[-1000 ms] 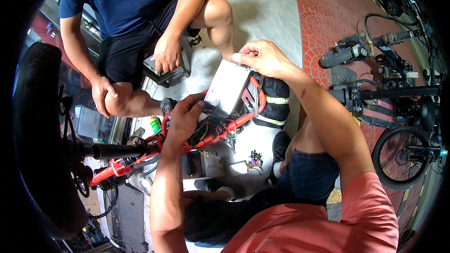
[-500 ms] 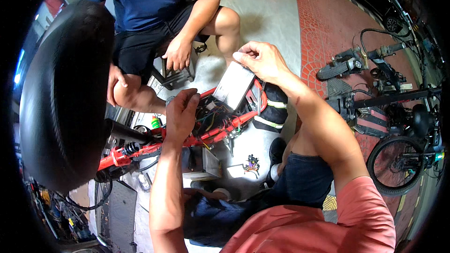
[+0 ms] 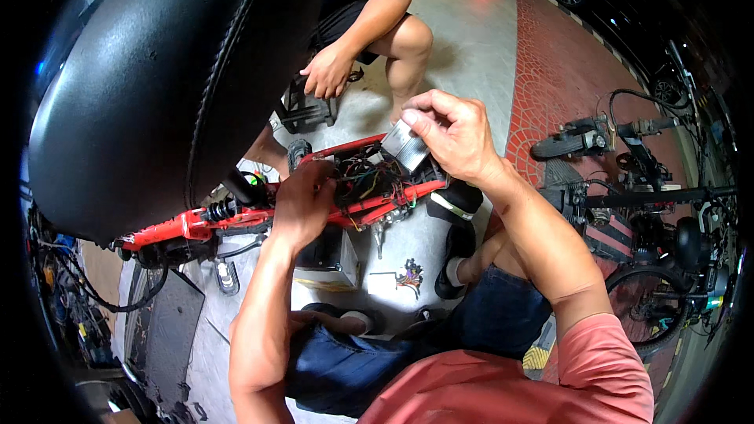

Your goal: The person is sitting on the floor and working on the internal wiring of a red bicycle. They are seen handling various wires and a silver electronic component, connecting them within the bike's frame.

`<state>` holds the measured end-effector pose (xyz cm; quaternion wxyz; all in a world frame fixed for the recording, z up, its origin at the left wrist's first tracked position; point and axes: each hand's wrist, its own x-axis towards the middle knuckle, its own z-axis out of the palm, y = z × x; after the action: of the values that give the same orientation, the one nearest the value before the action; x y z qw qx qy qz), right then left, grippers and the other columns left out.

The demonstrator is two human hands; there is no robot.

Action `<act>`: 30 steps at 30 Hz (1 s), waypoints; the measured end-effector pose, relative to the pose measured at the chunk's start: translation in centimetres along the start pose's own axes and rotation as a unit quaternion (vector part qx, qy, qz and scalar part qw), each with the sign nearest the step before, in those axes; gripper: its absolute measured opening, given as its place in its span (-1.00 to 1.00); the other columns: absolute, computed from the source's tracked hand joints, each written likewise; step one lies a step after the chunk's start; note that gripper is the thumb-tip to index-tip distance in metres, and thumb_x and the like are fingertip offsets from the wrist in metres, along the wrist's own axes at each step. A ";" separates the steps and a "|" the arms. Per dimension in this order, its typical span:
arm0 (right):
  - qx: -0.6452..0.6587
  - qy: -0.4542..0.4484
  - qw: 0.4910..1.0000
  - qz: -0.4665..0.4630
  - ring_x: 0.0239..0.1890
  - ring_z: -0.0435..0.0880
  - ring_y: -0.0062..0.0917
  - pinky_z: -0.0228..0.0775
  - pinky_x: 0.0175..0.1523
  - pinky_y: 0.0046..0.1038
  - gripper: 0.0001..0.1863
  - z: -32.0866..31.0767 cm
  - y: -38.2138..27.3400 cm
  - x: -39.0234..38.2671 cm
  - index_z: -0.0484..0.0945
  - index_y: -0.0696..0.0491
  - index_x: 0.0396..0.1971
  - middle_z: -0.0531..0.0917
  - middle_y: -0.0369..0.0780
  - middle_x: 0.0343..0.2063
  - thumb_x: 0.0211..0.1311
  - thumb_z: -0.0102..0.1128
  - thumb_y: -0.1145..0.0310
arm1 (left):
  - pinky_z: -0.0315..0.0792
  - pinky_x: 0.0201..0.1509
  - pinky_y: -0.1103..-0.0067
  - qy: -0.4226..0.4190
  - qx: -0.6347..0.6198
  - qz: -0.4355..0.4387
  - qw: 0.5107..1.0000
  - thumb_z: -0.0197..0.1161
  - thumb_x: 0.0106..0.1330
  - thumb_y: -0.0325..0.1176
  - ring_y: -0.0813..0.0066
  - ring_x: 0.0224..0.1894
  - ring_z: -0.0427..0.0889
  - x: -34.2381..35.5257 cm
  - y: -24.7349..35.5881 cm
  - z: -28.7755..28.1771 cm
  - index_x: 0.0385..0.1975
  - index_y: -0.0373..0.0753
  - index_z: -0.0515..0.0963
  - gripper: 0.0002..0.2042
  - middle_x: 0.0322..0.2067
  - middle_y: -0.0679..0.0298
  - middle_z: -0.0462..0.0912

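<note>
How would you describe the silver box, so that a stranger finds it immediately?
Find the long red frame in the middle of the picture. Near its right end, the person's right hand holds the silver box by its upper end. Its pale, straight-edged surface sets it apart from the dark, tangled wires beside it.

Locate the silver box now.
In the head view, the silver box is just right of centre, in the right hand, at the right end of the red frame.
</note>
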<state>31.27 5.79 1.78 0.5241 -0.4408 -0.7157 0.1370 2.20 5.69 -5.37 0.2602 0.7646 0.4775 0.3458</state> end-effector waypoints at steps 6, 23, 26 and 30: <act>0.002 -0.075 0.995 -0.064 -0.70 0.47 -0.33 0.35 -0.51 -0.29 -0.68 0.8 -1.1 2.4 0.61 0.12 -0.56 0.49 -0.11 -0.74 0.35 0.45 0.29 | 0.58 0.09 0.29 -0.032 0.042 -0.006 0.999 0.23 0.41 -0.48 0.01 -0.01 0.72 -2.1 0.8 -1.1 0.05 -0.38 0.62 -0.73 -0.08 -0.07 0.72; -0.056 -0.231 0.961 -0.142 -0.17 0.72 -0.15 0.59 -0.05 -0.17 -0.80 2.9 0.0 -1.1 0.74 0.09 -0.33 0.72 -0.12 -0.31 0.08 0.41 0.30 | 0.60 0.00 0.14 -0.096 0.072 0.049 0.992 0.24 0.25 -0.53 -0.11 -0.05 0.70 -0.6 2.1 0.3 -0.02 -0.22 0.66 -0.71 0.00 0.05 0.64; -0.081 -0.282 0.948 -0.124 -0.17 0.68 -0.16 0.57 -0.07 -0.14 -0.79 4.7 0.6 -2.8 0.68 0.08 -0.29 0.67 -0.13 -0.35 0.07 0.38 0.34 | 0.59 0.02 0.20 -0.102 0.089 0.061 0.989 0.28 0.20 -0.54 -0.08 -0.07 0.69 -0.4 1.9 0.7 -0.07 -0.26 0.65 -0.72 -0.04 0.05 0.62; -0.103 -0.286 0.946 -0.113 -0.24 0.69 -0.12 0.54 -0.12 -0.07 -0.81 7.1 1.7 -4.5 0.62 0.08 -0.32 0.65 -0.11 -0.36 0.07 0.33 0.35 | 0.56 0.05 0.28 -0.099 -0.028 0.058 0.993 0.31 0.14 -0.61 0.01 -0.11 0.68 0.1 0.7 0.8 -0.17 -0.32 0.66 -0.76 -0.17 0.06 0.66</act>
<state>26.14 5.15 -5.12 0.2609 -0.3512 -0.8908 0.1225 3.23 5.43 -5.29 0.3075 0.8136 0.3945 0.2964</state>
